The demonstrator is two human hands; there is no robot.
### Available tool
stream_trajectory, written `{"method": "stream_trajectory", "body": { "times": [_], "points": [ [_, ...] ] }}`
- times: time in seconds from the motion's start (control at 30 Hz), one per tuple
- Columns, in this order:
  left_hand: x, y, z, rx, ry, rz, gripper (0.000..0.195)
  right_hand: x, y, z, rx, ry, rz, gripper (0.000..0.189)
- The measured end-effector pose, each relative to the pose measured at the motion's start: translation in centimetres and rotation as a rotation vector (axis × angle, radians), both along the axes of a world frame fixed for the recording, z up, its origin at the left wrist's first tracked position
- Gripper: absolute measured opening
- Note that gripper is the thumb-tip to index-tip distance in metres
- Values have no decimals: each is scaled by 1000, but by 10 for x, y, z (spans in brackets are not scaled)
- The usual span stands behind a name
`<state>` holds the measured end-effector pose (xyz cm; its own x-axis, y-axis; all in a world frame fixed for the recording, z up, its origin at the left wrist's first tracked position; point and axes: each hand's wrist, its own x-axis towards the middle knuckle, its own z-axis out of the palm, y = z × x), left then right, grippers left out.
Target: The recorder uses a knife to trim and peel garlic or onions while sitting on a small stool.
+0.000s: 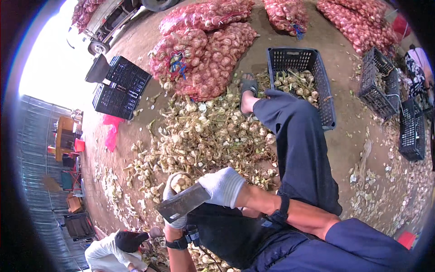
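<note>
My left hand (169,195), in a white knit glove, is closed around a garlic bulb (181,183). In my right hand (222,187), also gloved, is a wide flat metal blade, apparently a cleaver (185,203). Its handle is hidden inside the fist. The blade lies across the front of my left hand, just below the bulb; whether it touches the bulb cannot be told. Beyond both hands, a heap of garlic bulbs with stalks (197,136) spreads over the ground. Black straps circle both of my wrists.
A dark plastic crate (328,98) partly filled with garlic stands beside my foot (249,91). Red mesh sacks of garlic (217,57) lie ahead. Black crates (119,90) stand left, others (380,85) right. Another person (112,250) bends at lower left; one more (419,71) is far right.
</note>
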<state>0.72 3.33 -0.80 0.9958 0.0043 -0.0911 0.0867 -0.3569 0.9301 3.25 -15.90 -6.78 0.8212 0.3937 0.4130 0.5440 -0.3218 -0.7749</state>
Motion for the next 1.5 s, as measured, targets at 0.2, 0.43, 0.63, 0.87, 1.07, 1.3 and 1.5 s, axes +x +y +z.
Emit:
{"method": "stream_trajectory", "body": {
  "times": [0.2,0.43,0.63,0.87,1.07,1.3,1.5],
  "points": [
    [-8,-2,-6,96,7,50,50,-2,-2,-9,-26,28,1,22],
    [-15,2,-15,284,-119,48,53,2,7,-31,-47,30,38,27],
    [-26,-22,33,270,-70,103,47,44,-30,-76,-301,435,-302,28],
    [-15,-29,9,-50,-48,222,46,15,-1,-39,32,157,-221,28],
    [0,-48,-4,-725,-156,216,36,-10,16,-35,858,1365,346,43],
    [-7,-37,8,-298,-243,152,48,11,2,-14,834,1176,102,32],
    [-3,-28,-7,401,-48,60,15,18,7,-39,445,668,39,21]
  ]
}}
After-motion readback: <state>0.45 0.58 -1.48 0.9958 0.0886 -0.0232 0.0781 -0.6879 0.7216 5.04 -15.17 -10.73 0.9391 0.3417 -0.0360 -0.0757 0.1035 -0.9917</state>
